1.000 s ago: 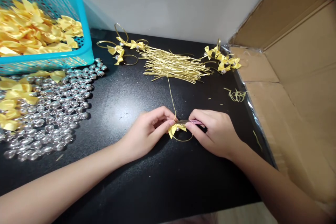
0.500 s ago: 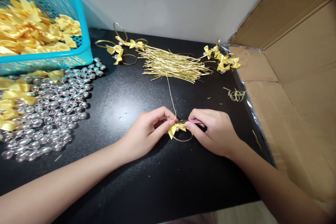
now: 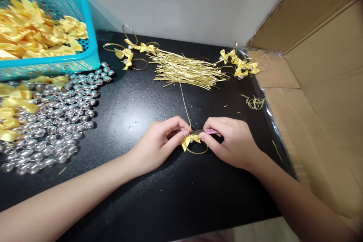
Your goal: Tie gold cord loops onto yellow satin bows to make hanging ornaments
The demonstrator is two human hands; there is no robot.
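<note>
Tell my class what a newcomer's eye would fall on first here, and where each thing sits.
Probably the turquoise basket heaped with yellow ribbon bows at upper left, with silver beads spread just in front of it on the black table. At centre, the left hand pinches a yellow bow with a gold loop while the right hand holds a slim pink-handled tool. Beyond the hands lies a bundle of gold strips.

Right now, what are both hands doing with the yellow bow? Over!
Left hand pinching yellow ribbon bow. Right hand gripping slim pink-handled tool. Left thumb partly covering the bow.
</note>
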